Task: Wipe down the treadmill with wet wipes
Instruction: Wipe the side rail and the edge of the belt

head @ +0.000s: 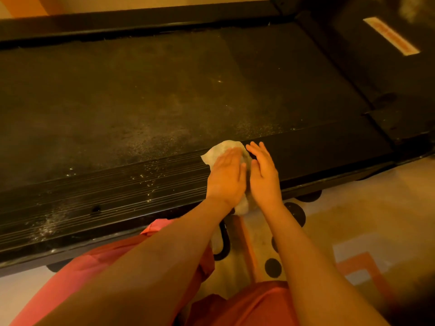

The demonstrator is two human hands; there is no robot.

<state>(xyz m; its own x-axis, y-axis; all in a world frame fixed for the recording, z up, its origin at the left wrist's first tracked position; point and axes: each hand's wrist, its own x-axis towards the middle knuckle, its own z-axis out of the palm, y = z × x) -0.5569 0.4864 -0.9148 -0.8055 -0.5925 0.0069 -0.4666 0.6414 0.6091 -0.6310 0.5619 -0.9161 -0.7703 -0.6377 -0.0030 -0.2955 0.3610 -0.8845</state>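
One wet wipe [226, 147]: crumpled and white, we see it on the near side rail [117, 191] of the treadmill [329, 147], one end hanging over the rail's outer edge.
Left hand [227, 175]: flat on the wipe, fingers straight and together, pressing it down.
Right hand [263, 170]: fingers straight, holding nothing, just beside the wipe; we cannot tell whether it touches the rail.
Side rail: ribbed, speckled with pale dust to our left of the wipe.
Belt [141, 90]: dark, with dusty patches, beyond the rail.
Floor [353, 220]: pale, with an orange pattern.
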